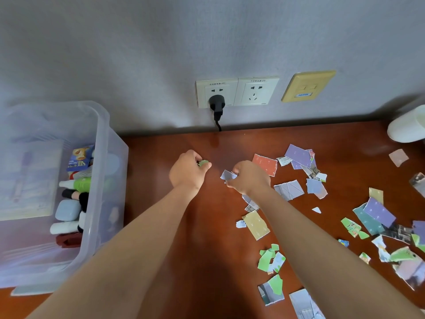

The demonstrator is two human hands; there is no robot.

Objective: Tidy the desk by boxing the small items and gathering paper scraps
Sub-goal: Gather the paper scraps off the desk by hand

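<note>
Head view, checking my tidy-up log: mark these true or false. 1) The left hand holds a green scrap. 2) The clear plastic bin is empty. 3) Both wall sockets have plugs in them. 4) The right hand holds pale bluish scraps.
1) True: the left hand pinches a small green paper scrap.
2) False: the clear plastic bin holds small bottles and packets.
3) False: only the left white wall socket has a black plug; the right white wall socket is free.
4) True: the right hand grips pale bluish paper scraps.
</note>
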